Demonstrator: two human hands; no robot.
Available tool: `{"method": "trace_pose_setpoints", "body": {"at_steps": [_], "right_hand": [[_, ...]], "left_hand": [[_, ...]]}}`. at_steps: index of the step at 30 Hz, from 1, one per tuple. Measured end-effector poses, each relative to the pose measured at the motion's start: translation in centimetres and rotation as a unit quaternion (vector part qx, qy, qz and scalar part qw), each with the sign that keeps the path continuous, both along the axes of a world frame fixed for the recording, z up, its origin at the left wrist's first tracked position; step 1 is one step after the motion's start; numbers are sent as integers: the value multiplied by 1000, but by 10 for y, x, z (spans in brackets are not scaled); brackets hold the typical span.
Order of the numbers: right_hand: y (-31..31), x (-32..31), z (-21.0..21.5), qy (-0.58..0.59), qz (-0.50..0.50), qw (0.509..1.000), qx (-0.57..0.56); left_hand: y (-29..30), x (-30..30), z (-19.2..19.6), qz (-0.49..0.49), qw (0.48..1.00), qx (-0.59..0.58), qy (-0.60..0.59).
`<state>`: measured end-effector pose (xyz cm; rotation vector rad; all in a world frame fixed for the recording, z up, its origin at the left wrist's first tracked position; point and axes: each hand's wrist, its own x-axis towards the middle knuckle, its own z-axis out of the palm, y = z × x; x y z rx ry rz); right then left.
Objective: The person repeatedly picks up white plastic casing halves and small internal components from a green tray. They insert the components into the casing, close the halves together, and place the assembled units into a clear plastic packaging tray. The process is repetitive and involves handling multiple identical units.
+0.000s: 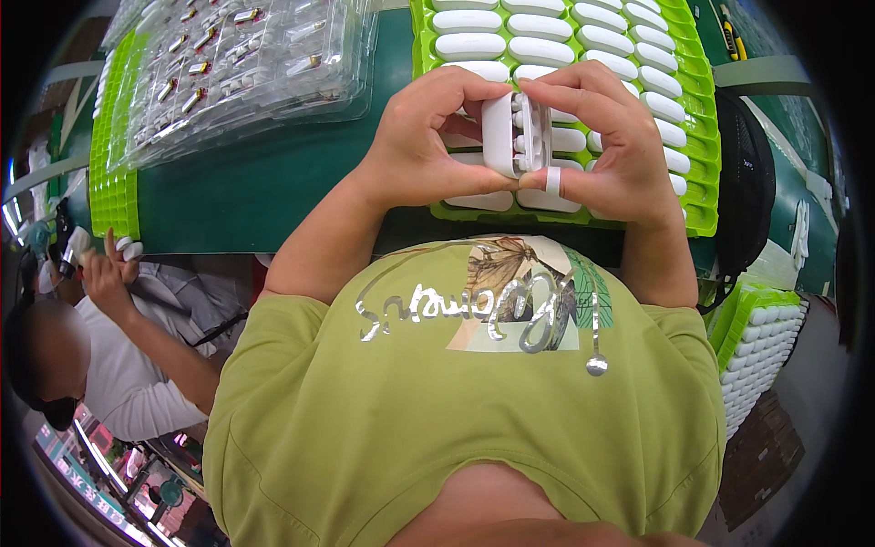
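Observation:
Between my two hands, above a bright green tray (pixel 700 146), is a small white oblong case (pixel 498 137), held upright. It is parted along its long side, and small white parts show inside the gap. My left hand (pixel 415 137) grips the left half, thumb below and fingers above. My right hand (pixel 620 146) grips the right half the same way, and a white band circles its thumb. Rows of similar white oblong cases (pixel 469 46) lie in the tray's pockets under and beyond my hands. My hands hide some of those pockets.
Stacked clear plastic trays (pixel 246 91) with small parts lie left on the green table (pixel 228 214). A green tray (pixel 114 182) stands beyond them. A black bag (pixel 747 182) hangs at right, above more loaded green trays (pixel 761 356). A co-worker (pixel 137 365) sits at left.

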<state>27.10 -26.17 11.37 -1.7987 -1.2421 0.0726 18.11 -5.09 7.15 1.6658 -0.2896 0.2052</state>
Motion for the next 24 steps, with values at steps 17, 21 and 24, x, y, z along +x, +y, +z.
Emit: {"method": "trace_pose_setpoints", "body": {"at_steps": [17,21,24], "right_hand": [[-2,2,5,-45,0,999,-19],[-5,4,7,-53,27,998,-26],[-3,3,6,-56,25,998,-20]], "left_hand": [[0,-2,-3,-23,1000,16,11],[-4,-1,-5,-8,999,31,-30],[-6,0,-7,10,998,30,-61]]}}
